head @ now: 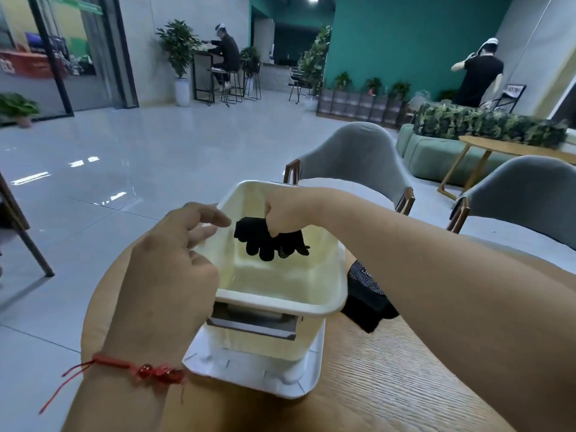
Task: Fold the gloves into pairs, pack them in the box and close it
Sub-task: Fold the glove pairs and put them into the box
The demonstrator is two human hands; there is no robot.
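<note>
Gloves (270, 241), black and bunched together, are hanging from the right hand (288, 213), which is reaching in from the right and pinching them from above with curled fingers; the gloves' own fingers are dangling down inside the cream plastic box (282, 305), nearer its far side; whether they are touching the box's floor I cannot tell. The left hand (174, 266) is hovering at the box's left rim, its fingers loosely bent and gripping nothing; whether it is touching the rim is unclear; a red string bracelet (146, 371) is circling its wrist. The box is standing open on a white lid (249, 377), which is lying flat on the round wooden table (389, 385); a grey handle (252, 322) is showing on the box's near wall. A second bundle of black dotted gloves (366, 294) is lying on the table just right of the box, partly under the right forearm; two grey chairs (352, 157) are standing beyond the table.
</note>
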